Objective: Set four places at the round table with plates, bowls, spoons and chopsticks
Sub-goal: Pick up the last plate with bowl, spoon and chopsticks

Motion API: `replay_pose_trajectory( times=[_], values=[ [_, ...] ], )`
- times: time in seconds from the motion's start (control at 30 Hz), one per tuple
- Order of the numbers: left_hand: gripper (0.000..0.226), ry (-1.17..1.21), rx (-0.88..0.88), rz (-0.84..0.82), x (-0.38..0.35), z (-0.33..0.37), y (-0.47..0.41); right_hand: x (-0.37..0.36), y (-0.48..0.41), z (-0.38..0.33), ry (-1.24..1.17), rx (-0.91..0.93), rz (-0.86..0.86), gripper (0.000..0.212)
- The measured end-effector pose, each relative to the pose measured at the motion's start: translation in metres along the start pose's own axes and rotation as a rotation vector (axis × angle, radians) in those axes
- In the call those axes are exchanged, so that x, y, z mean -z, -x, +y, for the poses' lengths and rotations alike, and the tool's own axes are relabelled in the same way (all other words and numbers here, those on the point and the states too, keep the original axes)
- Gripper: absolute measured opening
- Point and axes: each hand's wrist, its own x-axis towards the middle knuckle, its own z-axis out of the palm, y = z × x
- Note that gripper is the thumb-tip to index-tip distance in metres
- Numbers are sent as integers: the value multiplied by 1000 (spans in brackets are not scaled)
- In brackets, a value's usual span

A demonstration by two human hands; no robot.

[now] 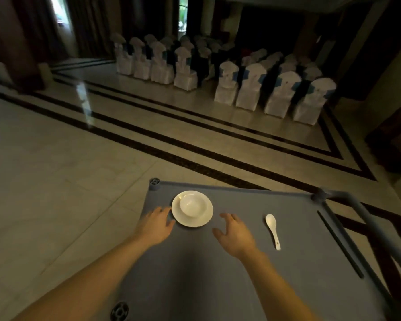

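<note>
A: Where does it stand?

B: Both hands are spread and hold nothing. The left hand has its fingertips at the left rim of the plate, touching or nearly so; I cannot tell which. The right hand hovers just right of the plate, apart from it. All this sits on a grey cart top, not a round table; none is in view.

A: And the rest of the setting?

B: The bowl rests inside the plate. The spoon lies right of the plate, beyond the right hand. The chopsticks lie farther right again, along the cart's edge.

A: What could go wrong?

B: The bowl is loose on the plate. If the lift comes up uneven, I'd expect it to slide toward the low rim and perhaps tip off. The plate is also near the cart's far left corner, so a push from the right hand could drive it over. The floor is hard tile; china would likely break.
</note>
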Motion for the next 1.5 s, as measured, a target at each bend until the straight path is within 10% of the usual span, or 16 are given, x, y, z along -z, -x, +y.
replay_pose_trajectory(
  times=[0.47, 0.6, 0.97, 1.5],
  values=[
    [47, 623, 548, 75, -75, 27, -83, -55, -157, 74, -856, -416, -246, 30],
    [48, 779, 639, 55, -79, 20, -108, -69, -176, 70, -898, -412, -271, 5],
    [46, 1053, 753, 42, -82, 5, -140, -86, -188, 67, -748, -367, -212, 26],
    [38, 1183, 548, -201, -112, 129, -163, -5, -134, 166, -852, -377, 86, 20]
  ],
)
